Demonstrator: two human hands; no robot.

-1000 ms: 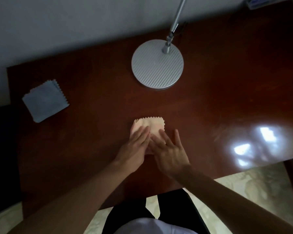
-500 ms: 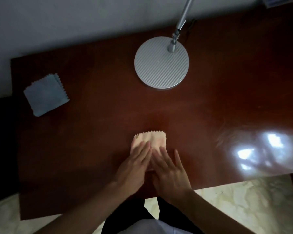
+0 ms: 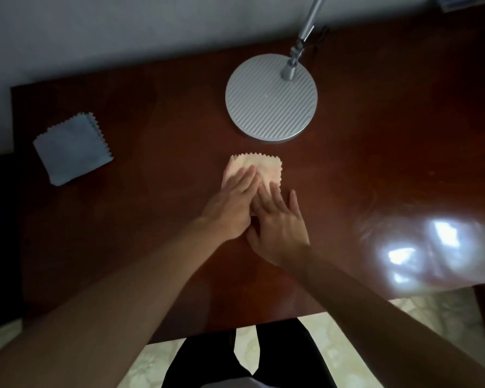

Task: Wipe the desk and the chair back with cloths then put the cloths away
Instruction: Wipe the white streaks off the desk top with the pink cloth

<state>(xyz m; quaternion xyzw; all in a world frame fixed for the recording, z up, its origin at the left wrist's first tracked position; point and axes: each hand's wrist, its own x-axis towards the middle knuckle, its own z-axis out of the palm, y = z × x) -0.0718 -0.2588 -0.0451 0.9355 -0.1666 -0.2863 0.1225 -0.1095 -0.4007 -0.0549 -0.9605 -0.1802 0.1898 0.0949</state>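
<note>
Dim reddish desk [image 3: 157,247] – mid-surface, near the lamp base [image 3: 271,98], both hands press the pink cloth [image 3: 259,166] flat, left hand [image 3: 231,207] and right hand [image 3: 277,224] fingers straight, likely smoothing a fold; blue cloth [image 3: 72,151] waits far left.

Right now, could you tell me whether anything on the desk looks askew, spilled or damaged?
Nothing stands out. Both hands, left hand and right hand, press flat on the pink cloth on the desk. The blue cloth lies folded near the left edge, and the lamp base stands flat.
</note>
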